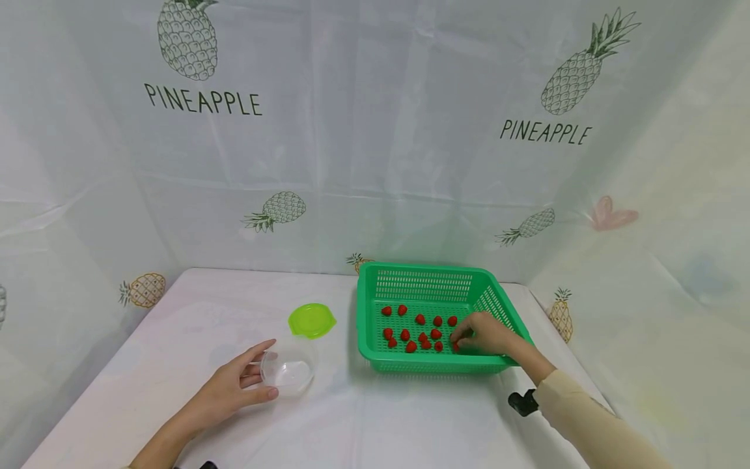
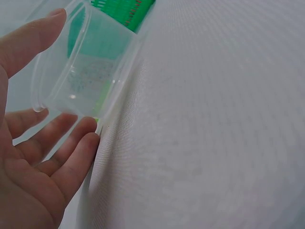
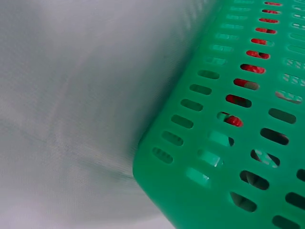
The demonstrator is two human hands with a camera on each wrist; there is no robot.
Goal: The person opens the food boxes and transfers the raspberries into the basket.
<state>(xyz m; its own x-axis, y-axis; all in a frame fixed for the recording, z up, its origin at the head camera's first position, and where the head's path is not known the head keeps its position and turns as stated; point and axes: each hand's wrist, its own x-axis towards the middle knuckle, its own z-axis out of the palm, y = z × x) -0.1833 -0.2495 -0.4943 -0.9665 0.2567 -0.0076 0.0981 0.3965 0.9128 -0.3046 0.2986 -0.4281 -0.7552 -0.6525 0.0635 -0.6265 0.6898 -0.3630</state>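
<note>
In the head view, my left hand (image 1: 234,381) is beside a clear plastic tub (image 1: 288,372) on the table, thumb and fingers spread around its near side. The left wrist view shows the tub (image 2: 95,62) with its rim toward the palm; the fingers are loosely bent and the thumb lies by the rim. My right hand (image 1: 483,332) reaches over the wall of a green plastic basket (image 1: 436,362), fingertips pinching a raspberry (image 1: 456,347). Several other raspberries (image 1: 420,319) lie on the basket floor. Through the slots of the basket (image 3: 190,143), the right wrist view shows red berries; the hand is mostly hidden there.
A bright green lid (image 1: 312,320) lies flat behind the tub, left of the basket. The white-covered table (image 1: 234,299) meets a hanging sheet (image 1: 375,150) printed with pineapples at the back and sides. A black object (image 1: 523,402) is beside the right sleeve.
</note>
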